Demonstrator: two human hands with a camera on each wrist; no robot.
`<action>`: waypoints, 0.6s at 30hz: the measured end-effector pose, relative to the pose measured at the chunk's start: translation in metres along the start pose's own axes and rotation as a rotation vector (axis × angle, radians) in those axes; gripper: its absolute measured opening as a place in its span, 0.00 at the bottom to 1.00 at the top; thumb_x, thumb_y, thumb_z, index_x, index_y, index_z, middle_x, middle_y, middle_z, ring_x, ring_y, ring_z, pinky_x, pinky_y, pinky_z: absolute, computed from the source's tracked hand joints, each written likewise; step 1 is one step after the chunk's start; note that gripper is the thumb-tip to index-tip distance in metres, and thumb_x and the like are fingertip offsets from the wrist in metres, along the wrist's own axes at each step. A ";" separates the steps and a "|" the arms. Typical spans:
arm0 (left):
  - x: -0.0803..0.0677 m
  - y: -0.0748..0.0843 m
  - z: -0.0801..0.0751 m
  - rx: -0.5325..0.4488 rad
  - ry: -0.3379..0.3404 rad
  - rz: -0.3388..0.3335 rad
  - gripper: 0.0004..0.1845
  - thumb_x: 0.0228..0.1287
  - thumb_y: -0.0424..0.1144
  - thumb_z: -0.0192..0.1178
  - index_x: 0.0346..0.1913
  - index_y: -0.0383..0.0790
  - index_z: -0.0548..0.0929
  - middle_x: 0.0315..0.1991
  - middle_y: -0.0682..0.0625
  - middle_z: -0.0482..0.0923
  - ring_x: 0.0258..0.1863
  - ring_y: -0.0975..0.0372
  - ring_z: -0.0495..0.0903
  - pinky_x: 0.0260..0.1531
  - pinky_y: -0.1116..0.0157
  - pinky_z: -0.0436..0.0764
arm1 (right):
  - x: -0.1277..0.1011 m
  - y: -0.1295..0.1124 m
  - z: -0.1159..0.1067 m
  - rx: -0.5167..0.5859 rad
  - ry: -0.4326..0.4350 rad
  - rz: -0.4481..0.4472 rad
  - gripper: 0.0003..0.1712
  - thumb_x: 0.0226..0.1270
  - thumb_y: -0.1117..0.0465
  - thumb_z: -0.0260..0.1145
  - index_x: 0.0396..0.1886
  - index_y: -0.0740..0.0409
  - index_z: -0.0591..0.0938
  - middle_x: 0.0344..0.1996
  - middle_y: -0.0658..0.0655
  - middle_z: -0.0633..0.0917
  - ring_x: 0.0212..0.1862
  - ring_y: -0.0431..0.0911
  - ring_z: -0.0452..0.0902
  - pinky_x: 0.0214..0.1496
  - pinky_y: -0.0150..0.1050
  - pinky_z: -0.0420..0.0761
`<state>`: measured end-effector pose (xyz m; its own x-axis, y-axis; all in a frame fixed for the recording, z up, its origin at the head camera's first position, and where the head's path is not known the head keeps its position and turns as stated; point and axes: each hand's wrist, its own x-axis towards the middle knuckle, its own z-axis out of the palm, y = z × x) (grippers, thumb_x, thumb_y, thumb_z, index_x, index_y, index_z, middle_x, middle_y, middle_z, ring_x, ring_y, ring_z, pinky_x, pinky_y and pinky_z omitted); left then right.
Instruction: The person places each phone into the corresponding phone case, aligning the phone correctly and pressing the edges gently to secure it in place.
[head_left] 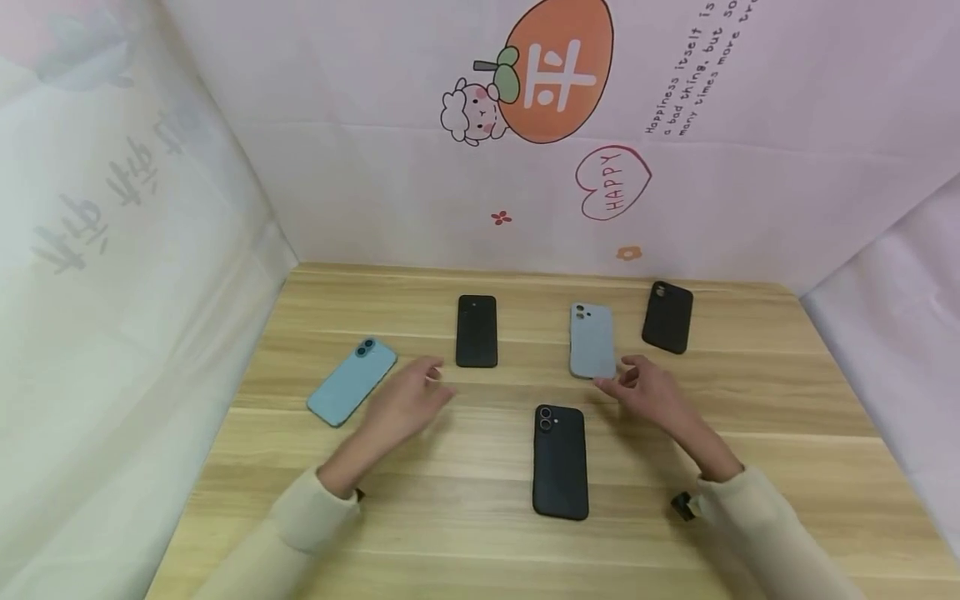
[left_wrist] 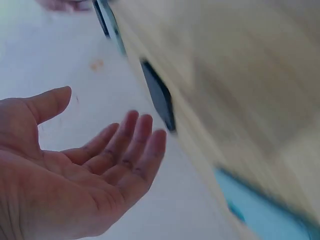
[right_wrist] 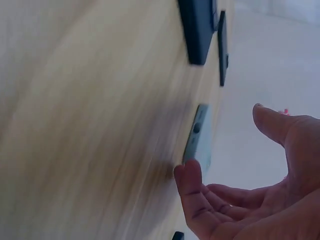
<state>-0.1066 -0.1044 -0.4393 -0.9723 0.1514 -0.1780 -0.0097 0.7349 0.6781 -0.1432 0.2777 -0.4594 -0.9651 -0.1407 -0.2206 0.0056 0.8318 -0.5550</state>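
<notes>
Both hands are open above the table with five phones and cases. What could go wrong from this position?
1. The right hand hovers just by the grey-blue case; an unsure grip may push it toward the black case.
2. The left hand is between the light blue phone and the black phone; it could knock either one.
3. A sleeve might drag the near black phone.

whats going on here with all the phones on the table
A person reaches both bare hands over a wooden table that holds five phones or phone cases. The left hand hovers open between the light blue phone and a black one, holding nothing. The right hand, also open, has its fingertips right at the near end of the grey-blue phone. Another black phone lies between the forearms, and one more at the far right.
</notes>
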 end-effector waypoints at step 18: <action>0.001 -0.087 -0.062 0.293 0.051 -0.114 0.46 0.73 0.52 0.68 0.74 0.17 0.62 0.65 0.18 0.68 0.61 0.28 0.72 0.53 0.34 0.80 | 0.054 -0.005 0.004 -0.156 0.047 0.023 0.47 0.73 0.31 0.65 0.55 0.76 0.77 0.46 0.73 0.82 0.46 0.60 0.76 0.43 0.52 0.80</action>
<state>-0.1208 -0.2094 -0.4538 -0.9793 0.0289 -0.2003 -0.0592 0.9056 0.4200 -0.1940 0.2637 -0.4710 -0.9763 -0.0986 -0.1925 -0.0094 0.9085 -0.4177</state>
